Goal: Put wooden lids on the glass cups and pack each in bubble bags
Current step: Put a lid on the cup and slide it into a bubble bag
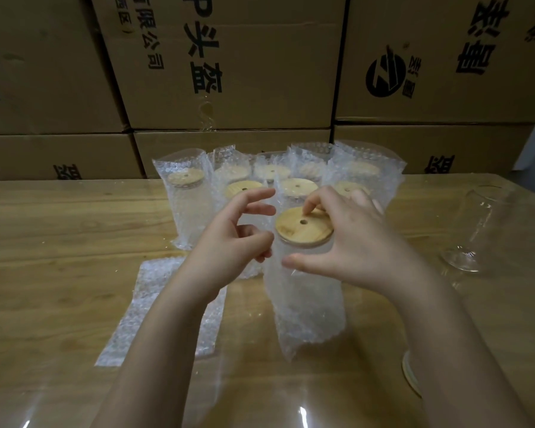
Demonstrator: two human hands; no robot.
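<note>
A glass cup with a round wooden lid [303,225] stands upright in a bubble bag [306,304] at the middle of the table. My left hand [229,242] pinches the bag's upper left edge with thumb and curled fingers, while its index and middle fingers stick out. My right hand [359,242] wraps round the bag's top from the right, thumb on the front, a fingertip on the lid. Behind stand several lidded cups in bubble bags [187,199].
Flat spare bubble bags [164,307] lie on the wooden table [59,242] to the left. A bare glass cup [473,230] stands at the right. A loose wooden lid [410,375] peeks out under my right forearm. Stacked cardboard boxes [229,72] wall off the back.
</note>
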